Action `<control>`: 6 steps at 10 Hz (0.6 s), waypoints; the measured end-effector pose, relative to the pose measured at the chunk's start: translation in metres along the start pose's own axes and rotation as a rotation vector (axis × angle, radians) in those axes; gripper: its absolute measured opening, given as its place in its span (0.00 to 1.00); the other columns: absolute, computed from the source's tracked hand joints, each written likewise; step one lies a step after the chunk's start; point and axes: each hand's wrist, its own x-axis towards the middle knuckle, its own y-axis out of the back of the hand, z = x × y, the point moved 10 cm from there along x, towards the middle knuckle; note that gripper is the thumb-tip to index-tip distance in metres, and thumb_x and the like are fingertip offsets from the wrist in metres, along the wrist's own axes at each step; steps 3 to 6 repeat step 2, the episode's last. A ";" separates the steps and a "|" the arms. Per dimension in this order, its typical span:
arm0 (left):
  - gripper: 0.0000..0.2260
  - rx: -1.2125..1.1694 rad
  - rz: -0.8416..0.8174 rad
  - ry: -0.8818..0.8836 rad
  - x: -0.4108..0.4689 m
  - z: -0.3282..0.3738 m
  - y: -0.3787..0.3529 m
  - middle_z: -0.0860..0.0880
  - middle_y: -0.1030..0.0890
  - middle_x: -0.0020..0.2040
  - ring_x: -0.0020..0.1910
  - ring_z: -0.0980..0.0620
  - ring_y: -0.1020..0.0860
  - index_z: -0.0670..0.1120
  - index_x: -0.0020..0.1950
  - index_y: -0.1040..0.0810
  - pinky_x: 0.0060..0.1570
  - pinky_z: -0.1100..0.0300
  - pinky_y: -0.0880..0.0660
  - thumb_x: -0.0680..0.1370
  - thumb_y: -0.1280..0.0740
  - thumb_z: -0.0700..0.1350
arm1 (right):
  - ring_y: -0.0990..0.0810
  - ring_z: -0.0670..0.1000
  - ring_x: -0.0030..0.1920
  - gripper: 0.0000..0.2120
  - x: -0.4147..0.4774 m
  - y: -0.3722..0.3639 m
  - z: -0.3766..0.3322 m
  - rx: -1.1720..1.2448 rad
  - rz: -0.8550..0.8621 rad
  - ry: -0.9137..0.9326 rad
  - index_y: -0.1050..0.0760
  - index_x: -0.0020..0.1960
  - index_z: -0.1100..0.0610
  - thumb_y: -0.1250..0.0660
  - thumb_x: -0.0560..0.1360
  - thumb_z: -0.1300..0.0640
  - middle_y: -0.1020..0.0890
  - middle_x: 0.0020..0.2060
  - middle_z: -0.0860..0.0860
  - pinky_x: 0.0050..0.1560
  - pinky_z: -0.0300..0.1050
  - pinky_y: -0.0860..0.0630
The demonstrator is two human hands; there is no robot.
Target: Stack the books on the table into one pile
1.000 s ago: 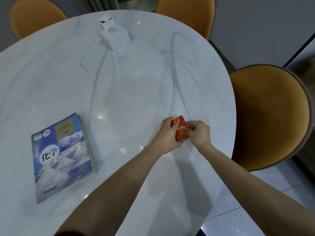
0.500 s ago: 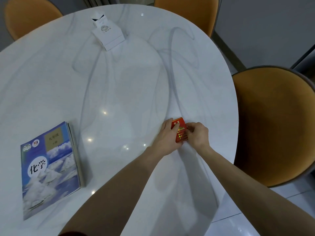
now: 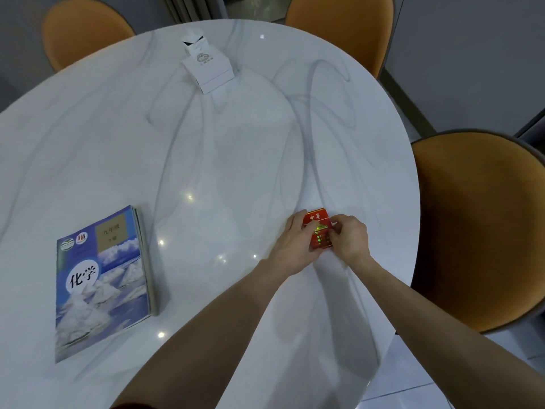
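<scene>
White marble-patterned round table (image 3: pixel 265 149), glossy, with orange chairs (image 3: pixel 483 231) around it. Item one: small red packet (image 3: pixel 318 230), near the right edge, lying on the tabletop or held just above it, which cannot be told. It is pinched between both hands, left hand (image 3: pixel 292 243) closed on its left side with a finger over the face, right hand (image 3: pixel 349 239) closed on its right side. Item two: pile of books (image 3: pixel 103 278), well apart to the left, blue chemistry textbook with clouds and white mounds on top, page edges of at least one more volume showing beneath along the right side. Judged handling: soft paperback covers, moderately heavy as a pile, liable to slide on the polished surface and to flex if lifted by one corner; best taken by the two long edges, fingers under, thumbs on the cover. Item three: white tissue box (image 3: pixel 208 67), far side, not involved.
</scene>
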 end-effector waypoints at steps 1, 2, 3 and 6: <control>0.19 -0.006 0.082 0.010 -0.019 0.001 0.017 0.45 0.33 0.70 0.69 0.46 0.35 0.45 0.68 0.31 0.66 0.51 0.31 0.77 0.38 0.45 | 0.21 0.60 0.49 0.13 -0.010 0.005 -0.010 -0.115 0.019 0.025 0.23 0.57 0.61 0.39 0.75 0.62 0.21 0.51 0.60 0.42 0.45 0.27; 0.18 -0.013 0.080 0.034 -0.033 -0.008 0.020 0.45 0.31 0.69 0.67 0.46 0.33 0.45 0.68 0.31 0.64 0.52 0.30 0.78 0.40 0.45 | 0.22 0.61 0.49 0.12 -0.020 0.005 -0.021 -0.228 0.030 0.062 0.24 0.55 0.62 0.39 0.75 0.60 0.22 0.50 0.60 0.41 0.47 0.27; 0.18 -0.013 0.080 0.034 -0.033 -0.008 0.020 0.45 0.31 0.69 0.67 0.46 0.33 0.45 0.68 0.31 0.64 0.52 0.30 0.78 0.40 0.45 | 0.22 0.61 0.49 0.12 -0.020 0.005 -0.021 -0.228 0.030 0.062 0.24 0.55 0.62 0.39 0.75 0.60 0.22 0.50 0.60 0.41 0.47 0.27; 0.18 -0.013 0.080 0.034 -0.033 -0.008 0.020 0.45 0.31 0.69 0.67 0.46 0.33 0.45 0.68 0.31 0.64 0.52 0.30 0.78 0.40 0.45 | 0.22 0.61 0.49 0.12 -0.020 0.005 -0.021 -0.228 0.030 0.062 0.24 0.55 0.62 0.39 0.75 0.60 0.22 0.50 0.60 0.41 0.47 0.27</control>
